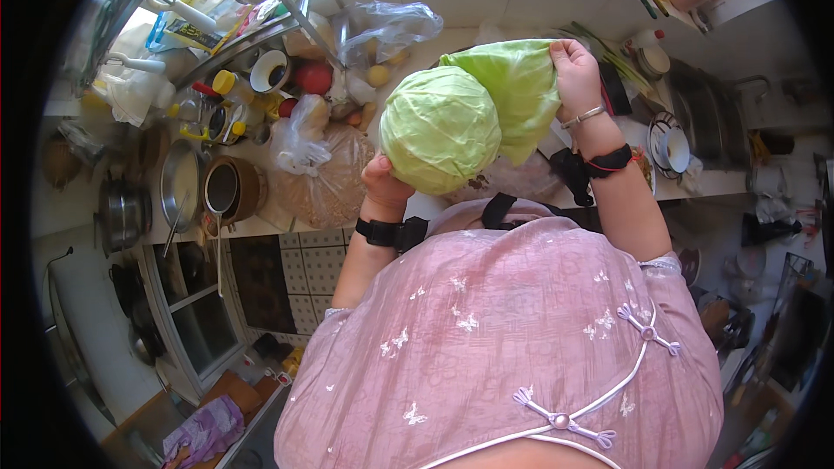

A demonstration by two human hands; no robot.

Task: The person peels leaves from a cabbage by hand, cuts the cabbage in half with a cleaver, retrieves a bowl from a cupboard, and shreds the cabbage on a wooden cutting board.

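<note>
- Counter (486,0): pale, running across the top of the view and crowded on the left side with kitchenware.
- Cabbage (440,128): a round, pale green head held up over the counter, in front of the person's chest, between the two hands.
- Leaf (519,87): an outer leaf, peeled back from the cabbage's upper right side but joined to it at the base.
- Bag (323,175): a clear plastic bag with brownish contents, lying on the counter just left of the cabbage.
- Pot (181,184): a steel pot with a utensil in it, near the counter's left edge.
- Bowl (233,189): a dark bowl with a wooden rim, just right of the pot.
- Left hand (384,184): cupped under the cabbage's lower left side, bearing its weight; a black band sits on the wrist.
- Right hand (575,68): fingers pinched closed on the leaf's top edge, pulling it away from the head; a silver bangle and a black band are on the wrist.
- Tomato (313,78): red, lying among jars and bottles well left of the cabbage.
</note>
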